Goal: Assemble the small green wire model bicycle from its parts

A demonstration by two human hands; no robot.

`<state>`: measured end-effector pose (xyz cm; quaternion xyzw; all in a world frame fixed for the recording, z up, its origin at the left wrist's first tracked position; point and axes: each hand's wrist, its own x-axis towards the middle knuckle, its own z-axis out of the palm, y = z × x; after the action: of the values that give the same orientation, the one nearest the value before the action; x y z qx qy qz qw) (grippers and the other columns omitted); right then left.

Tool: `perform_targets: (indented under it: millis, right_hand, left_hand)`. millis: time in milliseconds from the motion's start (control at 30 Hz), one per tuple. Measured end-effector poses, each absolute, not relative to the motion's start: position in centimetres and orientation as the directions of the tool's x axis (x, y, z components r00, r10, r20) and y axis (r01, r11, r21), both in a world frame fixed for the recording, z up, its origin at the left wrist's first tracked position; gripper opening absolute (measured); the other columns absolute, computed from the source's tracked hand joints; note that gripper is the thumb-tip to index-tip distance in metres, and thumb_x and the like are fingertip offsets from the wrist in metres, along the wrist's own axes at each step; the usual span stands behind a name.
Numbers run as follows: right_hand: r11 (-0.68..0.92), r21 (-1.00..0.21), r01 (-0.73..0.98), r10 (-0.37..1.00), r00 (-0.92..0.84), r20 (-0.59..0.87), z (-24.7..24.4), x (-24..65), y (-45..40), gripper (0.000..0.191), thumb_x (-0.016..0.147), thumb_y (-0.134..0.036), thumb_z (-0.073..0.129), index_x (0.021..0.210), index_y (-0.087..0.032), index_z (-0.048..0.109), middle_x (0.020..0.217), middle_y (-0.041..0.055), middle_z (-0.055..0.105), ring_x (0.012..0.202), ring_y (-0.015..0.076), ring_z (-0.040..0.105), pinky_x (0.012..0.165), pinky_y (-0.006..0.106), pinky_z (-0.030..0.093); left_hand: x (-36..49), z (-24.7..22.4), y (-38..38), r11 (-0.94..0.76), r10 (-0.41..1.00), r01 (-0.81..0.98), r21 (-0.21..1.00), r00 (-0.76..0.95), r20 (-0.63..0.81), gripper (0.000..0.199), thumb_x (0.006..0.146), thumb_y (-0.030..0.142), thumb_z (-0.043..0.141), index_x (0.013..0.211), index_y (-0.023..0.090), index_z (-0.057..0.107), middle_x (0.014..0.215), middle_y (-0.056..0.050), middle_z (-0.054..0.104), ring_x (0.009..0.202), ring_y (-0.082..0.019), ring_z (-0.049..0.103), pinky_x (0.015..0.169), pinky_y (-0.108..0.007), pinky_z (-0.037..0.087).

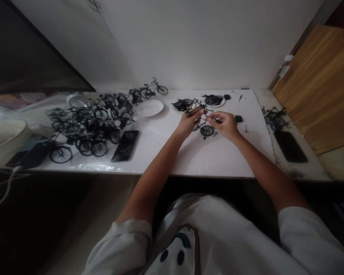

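My left hand (190,120) is closed around a small dark model bicycle frame (200,107), held just above the white board. From the right, my right hand (224,124) pinches at the lower part of the same frame. Whether a smaller piece sits between those fingertips is too fine to make out. Under and between my hands lies a black model wheel (206,131) with small bits beside it. Behind them, dark parts (183,104) form one heap, and another heap of parts (213,100) lies on a white plate.
Many finished model bicycles (88,122) crowd the left side. A white plate (150,108) and a phone (126,146) lie nearer the middle. Another phone (290,146) and dark parts (276,118) are at right, beside a wooden panel (321,88). A small screwdriver-like tool (246,129) lies right of my hand.
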<state>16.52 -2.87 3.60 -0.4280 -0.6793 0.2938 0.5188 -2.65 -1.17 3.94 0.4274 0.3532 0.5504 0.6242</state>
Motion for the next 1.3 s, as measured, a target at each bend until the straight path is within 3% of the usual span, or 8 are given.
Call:
perform_targets:
  millis: [200, 300, 600, 767, 867, 1000, 1100, 1300]
  right_hand:
    - [0.509, -0.823, 0.251, 0.859, -0.088, 0.504, 3.0, 16.4, -2.7, 0.034, 0.081, -0.051, 0.085, 0.092, -0.019, 0.083, 0.094, 0.0095, 0.086, 0.094, 0.0275, 0.084, 0.089, 0.038, 0.066]
    - [0.528, -0.815, 0.239, 0.848, -0.091, 0.523, 2.9, 16.2, -2.7, 0.031, 0.08, -0.049, 0.085, 0.09, -0.019, 0.082, 0.094, 0.0097, 0.086, 0.092, 0.0272, 0.083, 0.09, 0.039, 0.067]
    - [0.592, -0.744, 0.308, 0.802, -0.134, 0.582, 2.7, 16.0, -2.9, 0.027, 0.087, -0.046, 0.079, 0.095, -0.02, 0.08, 0.095, 0.0088, 0.084, 0.089, 0.0249, 0.079, 0.088, 0.038, 0.065]
    - [0.614, -0.67, 0.417, 0.774, -0.151, 0.615, 3.7, 16.3, -3.5, 0.041, 0.104, -0.059, 0.064, 0.099, -0.02, 0.076, 0.076, 0.0024, 0.07, 0.067, 0.0159, 0.06, 0.068, 0.031, 0.05]
    - [0.59, -0.698, 0.406, 0.786, -0.087, 0.613, 4.1, 16.4, -3.7, 0.052, 0.107, -0.07, 0.057, 0.1, -0.021, 0.073, 0.07, -0.0014, 0.058, 0.061, 0.0136, 0.049, 0.063, 0.031, 0.042]
    - [0.578, -0.737, 0.349, 0.782, 0.02, 0.623, 4.1, 16.8, -3.1, 0.055, 0.102, -0.077, 0.063, 0.11, -0.023, 0.07, 0.067, -0.0052, 0.047, 0.057, 0.0134, 0.039, 0.057, 0.031, 0.034]
    - [0.583, -0.738, 0.341, 0.768, 0.065, 0.637, 4.5, 17.6, -2.5, 0.058, 0.103, -0.079, 0.061, 0.113, -0.024, 0.072, 0.068, -0.0039, 0.047, 0.058, 0.0142, 0.037, 0.056, 0.031, 0.032]
    - [0.616, -0.686, 0.389, 0.767, -0.095, 0.635, 5.2, 19.3, -2.0, 0.058, 0.098, -0.074, 0.072, 0.115, -0.02, 0.085, 0.069, -0.0026, 0.049, 0.06, 0.0126, 0.03, 0.058, 0.031, 0.031]
  left_hand:
    - [-2.5, 3.2, -0.6, 0.048, 0.993, -0.423, 0.905, 0.12, 0.003, 0.064, 0.062, 0.039, 0.109, 0.116, 0.018, 0.082, 0.111, -0.006, 0.084, 0.086, -0.011, 0.067, 0.08, -0.025, 0.05]
    - [-2.3, 2.9, -0.3, 0.036, 0.994, -0.441, 0.897, 0.107, 0.013, 0.067, 0.055, 0.038, 0.111, 0.112, 0.018, 0.082, 0.101, -0.002, 0.081, 0.084, -0.01, 0.067, 0.079, -0.024, 0.05]
    - [-2.2, 2.6, -0.5, -0.028, 0.982, -0.4, 0.916, 0.159, 0.099, 0.049, 0.068, 0.048, 0.105, 0.093, 0.016, 0.078, 0.091, -0.001, 0.077, 0.073, -0.008, 0.058, 0.072, -0.024, 0.046]
    - [-2.5, 2.9, -0.5, -0.068, 0.978, -0.395, 0.916, 0.155, 0.139, 0.041, 0.075, 0.049, 0.1, 0.088, 0.016, 0.079, 0.089, -0.001, 0.074, 0.068, -0.007, 0.048, 0.064, -0.023, 0.037]
    - [-2.7, 3.0, -0.5, -0.048, 0.979, -0.4, 0.915, 0.164, 0.122, 0.038, 0.075, 0.046, 0.099, 0.09, 0.017, 0.08, 0.094, -0.003, 0.076, 0.07, -0.007, 0.048, 0.064, -0.022, 0.037]
    - [-2.7, 2.8, -0.6, -0.018, 0.971, -0.361, 0.933, 0.216, 0.102, 0.039, 0.076, 0.046, 0.099, 0.096, 0.016, 0.083, 0.096, -0.005, 0.078, 0.07, -0.007, 0.05, 0.065, -0.022, 0.039]
    - [-2.6, 2.7, -0.6, 0.012, 0.967, -0.339, 0.941, 0.243, 0.075, 0.043, 0.073, 0.046, 0.101, 0.096, 0.015, 0.083, 0.097, -0.006, 0.08, 0.072, -0.007, 0.053, 0.069, -0.022, 0.043]
    - [-3.0, 3.2, -0.8, 0.131, 0.954, -0.294, 0.947, 0.297, -0.04, 0.052, 0.068, 0.036, 0.103, 0.111, 0.017, 0.084, 0.101, -0.007, 0.084, 0.078, -0.009, 0.063, 0.075, -0.023, 0.048]
